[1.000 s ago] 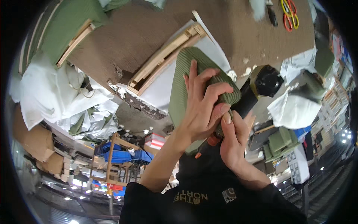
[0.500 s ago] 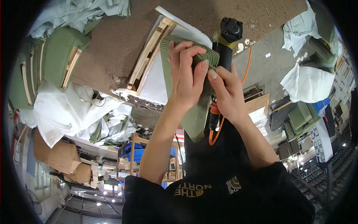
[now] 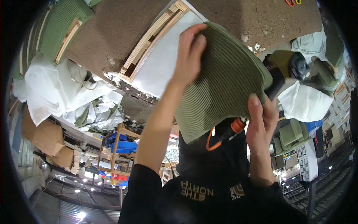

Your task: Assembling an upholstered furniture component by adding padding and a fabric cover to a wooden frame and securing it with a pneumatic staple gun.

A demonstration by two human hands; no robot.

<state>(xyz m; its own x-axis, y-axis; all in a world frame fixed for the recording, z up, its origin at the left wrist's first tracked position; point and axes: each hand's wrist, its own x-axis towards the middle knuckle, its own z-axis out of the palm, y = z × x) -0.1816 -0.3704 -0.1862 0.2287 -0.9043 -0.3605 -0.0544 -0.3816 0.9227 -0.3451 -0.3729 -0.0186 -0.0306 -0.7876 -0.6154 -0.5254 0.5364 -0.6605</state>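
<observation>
A green ribbed cloth piece (image 3: 223, 78) is spread between my two hands. My left hand (image 3: 190, 52) grips its upper left edge, fingers bent over it. At its lower right corner, my right hand (image 3: 263, 121) pinches it, thumb in front and fingers hidden behind. Close behind that hand is a black and yellow air staple gun (image 3: 287, 67), blurred and partly covered by the cloth. I cannot tell whether the hidden fingers also hold it. Its red-orange hose fitting (image 3: 236, 126) shows below the cloth. A wooden frame (image 3: 151, 44) backed with a white sheet (image 3: 158, 69) lies behind the left hand.
The frame rests on a brown, worn tabletop (image 3: 100, 41). Green covered pieces (image 3: 65, 28) stand at left, above white cloth (image 3: 63, 97). Scissors with red and yellow handles (image 3: 292, 2) lie at the top edge. Green cushions (image 3: 291, 136) and white sheeting (image 3: 305, 100) are at right.
The bunched green cloth is now opened out wide. My right hand has moved right and down, away from the left hand. The staple gun has swung to the right and tilted.
</observation>
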